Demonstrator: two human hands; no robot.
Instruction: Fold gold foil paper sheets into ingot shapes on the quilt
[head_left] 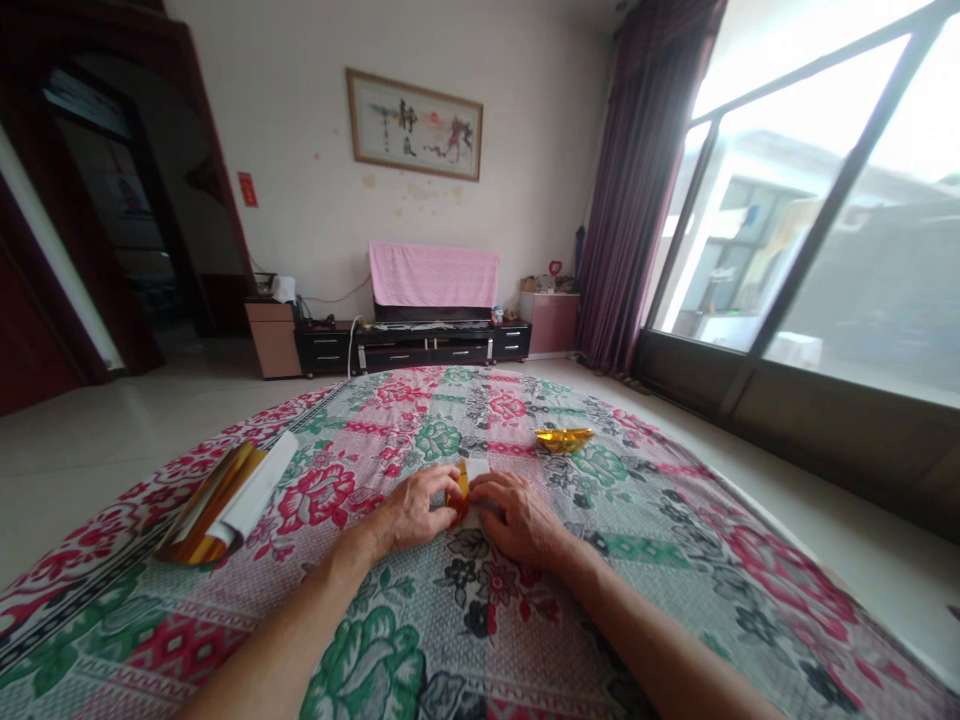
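Observation:
A small piece of gold foil paper (462,484) with a white side lies on the flowered tablecloth (382,620), between my two hands. My left hand (424,508) has its fingers curled, with thumb and fingertips closed on the gold left edge of the paper. On the other side, the bent fingers of my right hand (517,515) press on the white part (476,467). My palms partly cover the sheet. Beyond my right hand rests a folded gold foil piece (564,439), touched by neither hand.
A loose stack of gold and white paper sheets (225,500) lies at the left of the round table. Past the table's far edge stands a low black cabinet (431,350) with a pink cloth (433,275) above it. Large windows (787,200) are on the right.

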